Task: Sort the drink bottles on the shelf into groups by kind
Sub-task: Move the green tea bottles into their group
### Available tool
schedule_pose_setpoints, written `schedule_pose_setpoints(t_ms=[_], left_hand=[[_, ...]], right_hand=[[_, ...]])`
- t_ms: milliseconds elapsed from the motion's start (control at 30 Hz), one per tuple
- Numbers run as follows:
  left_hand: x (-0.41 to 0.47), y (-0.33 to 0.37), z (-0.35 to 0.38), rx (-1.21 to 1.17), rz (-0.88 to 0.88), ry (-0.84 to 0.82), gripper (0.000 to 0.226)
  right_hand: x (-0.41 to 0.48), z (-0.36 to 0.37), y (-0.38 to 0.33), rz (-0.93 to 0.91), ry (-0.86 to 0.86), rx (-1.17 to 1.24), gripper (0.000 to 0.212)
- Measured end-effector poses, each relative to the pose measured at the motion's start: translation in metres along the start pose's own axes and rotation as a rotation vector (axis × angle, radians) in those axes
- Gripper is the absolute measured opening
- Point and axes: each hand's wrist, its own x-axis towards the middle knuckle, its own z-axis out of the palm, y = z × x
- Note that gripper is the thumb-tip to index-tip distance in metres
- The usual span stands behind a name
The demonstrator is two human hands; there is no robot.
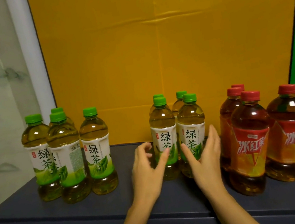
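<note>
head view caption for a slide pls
Left hand and right hand bracket the middle green tea bottles; another green group stands left, red tea bottles right.

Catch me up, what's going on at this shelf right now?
A person's left hand and right hand, both open, flank the front of the middle green tea bottles on the shelf; contact is too blurred to tell. The left green tea bottles, four of them, stand apart, and the red tea bottles cluster at the right.

Glossy clear plastic bottles on a matt dark shelf; creased yellow paper backdrop.
</note>
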Motion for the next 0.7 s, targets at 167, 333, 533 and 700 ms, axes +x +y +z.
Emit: schedule_pose_setpoints(t_ms=[167, 333, 533, 700], left_hand=[[-0.016, -0.009, -0.079, 0.064, 0.29, 0.368, 0.01], [-0.008, -0.039, -0.134, 0.26, 0.147, 0.566, 0.047], [0.003, -0.068, -0.153, 0.092, -0.133, 0.305, 0.062], [0.007, -0.086, -0.16, 0.133, -0.124, 0.183, 0.069]], right_hand=[[-0.007, 0.002, -0.02, -0.328, 0.167, 0.018, 0.06], [-0.024, 0.037, -0.057, -0.368, -0.221, 0.214, 0.041], [-0.039, 0.108, -0.087, -0.148, -0.6, 0.125, 0.083], [-0.041, 0.142, -0.085, -0.029, -0.607, 0.092, 0.098]])
